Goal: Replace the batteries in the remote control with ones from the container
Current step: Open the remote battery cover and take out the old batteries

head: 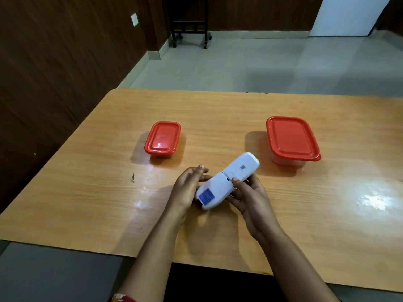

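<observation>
A white remote control (226,180) with a blue sticker near its lower end lies back side up between my hands, tilted up to the right over the table. My left hand (188,188) cups its lower left side, fingers under and behind it. My right hand (246,198) grips its right edge, thumb pressed on the seam of the battery cover. A small container with a red lid (163,138) stands at the left. A larger red-lidded container (292,139) stands at the right. Both lids are on, so their contents are hidden.
The wooden table (98,192) has its near edge just below my forearms and its far edge beyond the containers. A dark wood wall runs along the left. A black wheeled stand (189,29) sits on the floor far behind.
</observation>
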